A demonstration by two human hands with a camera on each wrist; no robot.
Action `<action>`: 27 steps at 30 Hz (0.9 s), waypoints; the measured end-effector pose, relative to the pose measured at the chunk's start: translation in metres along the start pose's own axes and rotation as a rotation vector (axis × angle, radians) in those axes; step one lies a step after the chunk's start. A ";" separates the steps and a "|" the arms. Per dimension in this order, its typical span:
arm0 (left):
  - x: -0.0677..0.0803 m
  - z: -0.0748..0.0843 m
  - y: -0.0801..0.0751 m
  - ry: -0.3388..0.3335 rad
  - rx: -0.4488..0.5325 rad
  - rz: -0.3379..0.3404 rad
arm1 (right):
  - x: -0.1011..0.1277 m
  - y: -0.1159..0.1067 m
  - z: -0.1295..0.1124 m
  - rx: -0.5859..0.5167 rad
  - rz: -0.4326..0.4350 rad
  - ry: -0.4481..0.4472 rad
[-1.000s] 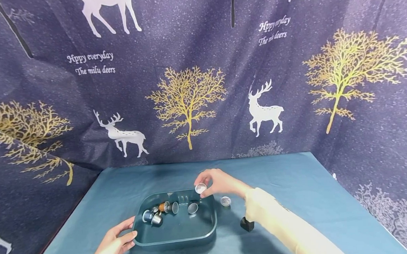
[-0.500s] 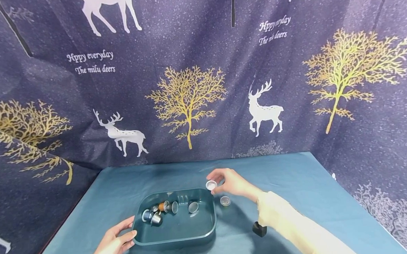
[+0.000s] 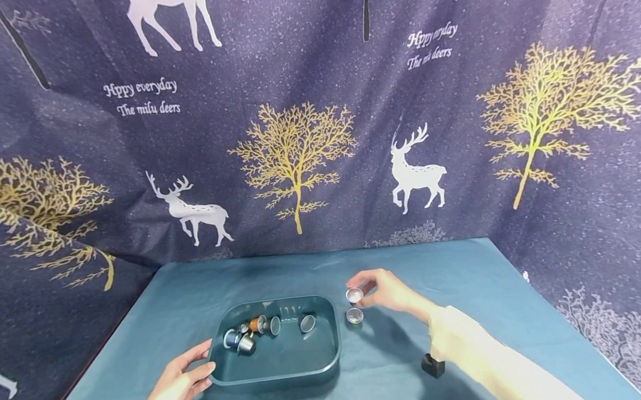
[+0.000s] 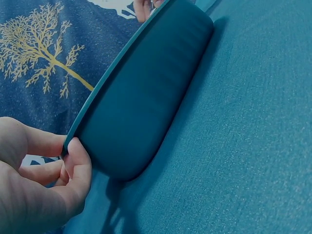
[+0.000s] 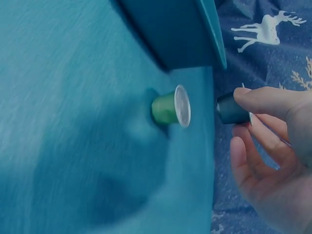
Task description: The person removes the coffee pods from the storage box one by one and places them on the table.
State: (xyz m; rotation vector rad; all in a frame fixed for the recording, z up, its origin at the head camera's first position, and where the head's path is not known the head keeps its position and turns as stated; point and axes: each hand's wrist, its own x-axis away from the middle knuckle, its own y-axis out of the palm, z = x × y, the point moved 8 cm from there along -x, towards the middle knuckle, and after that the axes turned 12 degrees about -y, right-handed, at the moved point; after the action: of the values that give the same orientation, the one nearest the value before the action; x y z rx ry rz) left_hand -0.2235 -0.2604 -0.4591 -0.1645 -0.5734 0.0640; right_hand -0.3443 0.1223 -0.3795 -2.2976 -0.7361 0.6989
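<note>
My left hand [image 3: 180,378] pinches the rim of a dark teal bin [image 3: 274,379] at its near left side, thumb on the outside in the left wrist view. Past the bin's right side, my right hand [image 3: 386,289] holds a dark coffee capsule [image 5: 230,108] between thumb and fingers, its foil lid facing up. Just below it in the head view, a green coffee capsule [image 5: 165,108] stands lid up on the cloth. Inside the bin lie a blue capsule [image 3: 231,338], a silver one [image 3: 246,345], an orange one [image 3: 255,325] and a dark one [image 3: 273,326].
Another capsule [image 3: 307,323] lies tipped near the bin's far right corner. A teal cloth [image 3: 390,386] covers the table. A dark curtain [image 3: 316,65] printed with deer and trees hangs behind it. A black block [image 3: 433,365] sits at the right sleeve.
My right hand has moved right with the dark capsule, from over the bin's far right corner to behind the green capsule. The left hand stays at the rim.
</note>
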 end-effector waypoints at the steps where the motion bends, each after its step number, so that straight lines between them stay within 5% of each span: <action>1: 0.000 0.000 0.000 -0.001 0.000 0.002 | 0.002 -0.001 0.001 -0.001 0.001 0.003; 27: -0.001 0.001 0.001 -0.004 -0.046 -0.002 | 0.034 -0.010 0.034 0.085 0.044 0.066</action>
State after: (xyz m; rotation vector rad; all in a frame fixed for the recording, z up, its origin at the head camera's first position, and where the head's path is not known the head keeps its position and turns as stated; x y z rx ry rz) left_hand -0.2244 -0.2597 -0.4588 -0.2080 -0.5796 0.0490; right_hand -0.3448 0.1644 -0.4049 -2.2540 -0.6160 0.6578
